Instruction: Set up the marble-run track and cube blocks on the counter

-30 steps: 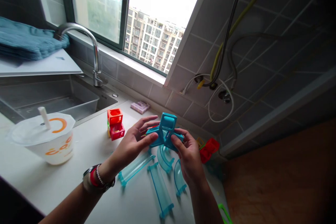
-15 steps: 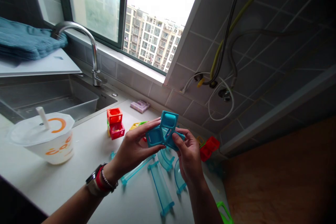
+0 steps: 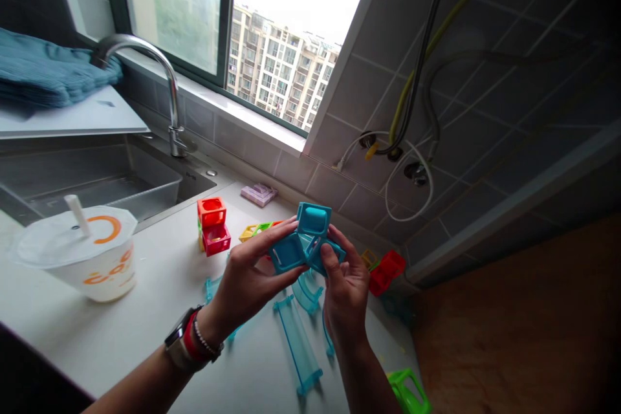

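Above the middle of the white counter (image 3: 121,336), both hands hold up a blue piece (image 3: 308,239) whose three square sections meet at a hub. The left hand (image 3: 247,272) is clamped on its left section, fingers above and thumb below; the right hand (image 3: 347,291) pinches the lower right section, thumb pressed on its face. Nothing else appears attached to this piece, so its part of the work looks unfinished. Toward the back edge, left of the hands, an orange-and-red stack (image 3: 213,226) stands already put together, and near the right edge some red blocks (image 3: 388,272) also seem joined. Toward the front edge, a clear blue straight track (image 3: 298,346) and a curved track (image 3: 306,294) lie loose, not yet fitted to anything; another blue track (image 3: 212,288) is largely hidden by the left arm. By the front right corner, a green frame (image 3: 412,391) sits beside the right arm, apart from the stacks. Judging by these loose parts, more remains unjoined than joined.
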A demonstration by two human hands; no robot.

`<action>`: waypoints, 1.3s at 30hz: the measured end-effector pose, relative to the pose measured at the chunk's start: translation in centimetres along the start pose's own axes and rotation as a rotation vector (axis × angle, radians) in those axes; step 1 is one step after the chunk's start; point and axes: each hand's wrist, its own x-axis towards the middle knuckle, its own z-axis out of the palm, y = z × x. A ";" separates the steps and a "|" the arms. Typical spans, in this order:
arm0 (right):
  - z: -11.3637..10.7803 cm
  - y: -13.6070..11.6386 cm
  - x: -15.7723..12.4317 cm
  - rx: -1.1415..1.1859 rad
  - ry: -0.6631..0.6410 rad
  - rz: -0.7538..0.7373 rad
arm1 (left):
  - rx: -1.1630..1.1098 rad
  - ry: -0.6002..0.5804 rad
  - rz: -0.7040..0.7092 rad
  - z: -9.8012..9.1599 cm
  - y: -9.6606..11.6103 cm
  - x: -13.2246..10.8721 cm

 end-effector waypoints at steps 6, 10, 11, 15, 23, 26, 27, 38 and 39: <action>-0.2 0.1 0.0 -0.054 0.028 -0.038 | -0.007 -0.014 0.006 -0.1 0.3 0.2; -0.3 -0.5 0.2 -0.087 -0.013 -0.065 | -0.016 -0.021 -0.014 0.0 0.2 0.1; -0.3 -0.6 0.3 -0.097 -0.025 -0.081 | -0.019 -0.022 -0.016 0.1 0.1 0.1; -0.3 -0.9 0.2 -0.138 -0.041 -0.138 | -0.001 -0.022 -0.001 0.1 -0.1 -0.1; -0.2 -1.1 0.0 -0.154 -0.041 -0.152 | 0.011 -0.023 0.012 0.0 0.2 0.1; -0.2 -1.1 0.0 -0.157 -0.038 -0.156 | 0.009 -0.037 0.001 0.0 0.2 0.2; -0.2 -1.1 0.1 -0.154 -0.045 -0.158 | 0.007 -0.041 -0.004 -0.1 0.3 0.3; -0.6 -1.1 0.5 -0.066 -0.098 -0.033 | -0.225 -0.045 -0.135 -0.3 0.7 0.5; -0.6 -1.1 0.4 -0.038 -0.103 -0.003 | -0.268 -0.049 -0.144 -0.2 0.6 0.6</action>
